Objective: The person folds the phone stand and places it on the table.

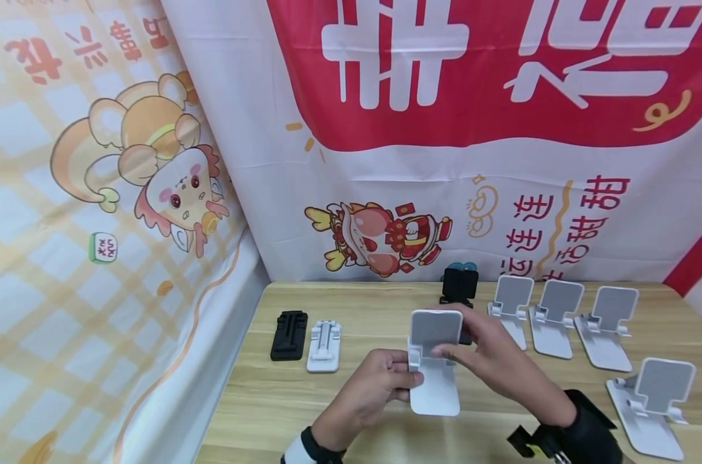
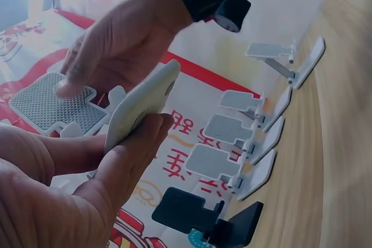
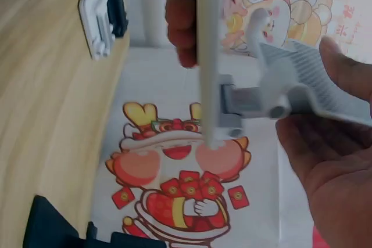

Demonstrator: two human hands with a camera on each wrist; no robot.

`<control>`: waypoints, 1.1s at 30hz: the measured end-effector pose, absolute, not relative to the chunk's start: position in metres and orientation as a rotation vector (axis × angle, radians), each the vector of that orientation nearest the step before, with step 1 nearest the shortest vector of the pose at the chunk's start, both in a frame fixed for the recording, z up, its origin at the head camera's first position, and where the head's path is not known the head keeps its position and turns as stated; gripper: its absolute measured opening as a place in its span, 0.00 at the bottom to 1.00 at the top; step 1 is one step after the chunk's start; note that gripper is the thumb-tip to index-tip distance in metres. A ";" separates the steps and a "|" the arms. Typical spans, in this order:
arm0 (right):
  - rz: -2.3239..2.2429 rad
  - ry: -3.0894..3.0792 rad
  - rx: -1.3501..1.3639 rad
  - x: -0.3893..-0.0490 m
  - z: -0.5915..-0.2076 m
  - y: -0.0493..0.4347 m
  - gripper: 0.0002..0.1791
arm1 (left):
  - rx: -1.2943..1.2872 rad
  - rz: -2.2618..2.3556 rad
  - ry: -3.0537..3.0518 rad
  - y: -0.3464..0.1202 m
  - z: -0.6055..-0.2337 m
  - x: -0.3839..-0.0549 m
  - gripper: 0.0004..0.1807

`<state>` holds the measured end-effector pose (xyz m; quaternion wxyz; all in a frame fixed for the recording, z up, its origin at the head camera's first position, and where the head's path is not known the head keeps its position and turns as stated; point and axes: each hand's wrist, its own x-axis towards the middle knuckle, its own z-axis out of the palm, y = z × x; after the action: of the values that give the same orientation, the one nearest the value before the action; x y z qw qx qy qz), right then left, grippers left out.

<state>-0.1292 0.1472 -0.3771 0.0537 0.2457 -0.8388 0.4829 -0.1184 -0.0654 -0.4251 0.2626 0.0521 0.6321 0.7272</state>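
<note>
A white folding phone stand (image 1: 435, 394) is held up over the table, its grey-padded top plate (image 1: 435, 328) swung out from the base. My left hand (image 1: 377, 385) grips the base by its side edge, thumb on the near face. With thumb and fingers on opposite faces, my right hand (image 3: 340, 166) pinches the top plate. Between plate and base, the hinged arm (image 3: 250, 101) shows in the right wrist view. Behind the right hand, a black opened stand (image 1: 460, 283) is partly hidden.
Three white opened stands (image 1: 558, 316) line up at the back right, and another white opened stand (image 1: 655, 406) is nearer on the right. At left lie a black folded stand (image 1: 289, 336) and a white folded stand (image 1: 324, 348). Printed cloth (image 1: 270, 212) hangs behind the wooden table (image 1: 258, 412).
</note>
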 end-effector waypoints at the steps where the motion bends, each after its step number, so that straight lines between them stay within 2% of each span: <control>1: 1.497 -2.540 0.750 -0.130 -0.378 0.146 0.30 | 0.135 1.960 1.711 -0.066 -0.424 -0.118 0.19; 5: 1.477 -2.494 0.737 -0.131 -0.380 0.143 0.25 | 0.109 1.934 1.738 -0.068 -0.419 -0.116 0.19; 13: 1.354 -2.429 0.738 -0.129 -0.381 0.138 0.20 | 0.101 1.920 1.774 -0.067 -0.417 -0.114 0.18; 26: 1.114 -2.408 0.726 -0.134 -0.375 0.132 0.23 | 0.122 1.929 1.769 -0.069 -0.423 -0.117 0.19; 33: 0.807 -2.325 0.911 -0.133 -0.359 0.125 0.22 | 0.084 1.937 1.800 -0.082 -0.438 -0.122 0.19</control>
<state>-0.1332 0.1245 -0.3589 0.2557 0.3354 -0.8566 0.2974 -0.1219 -0.0819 -0.4382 0.2456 0.0309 0.6596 0.7097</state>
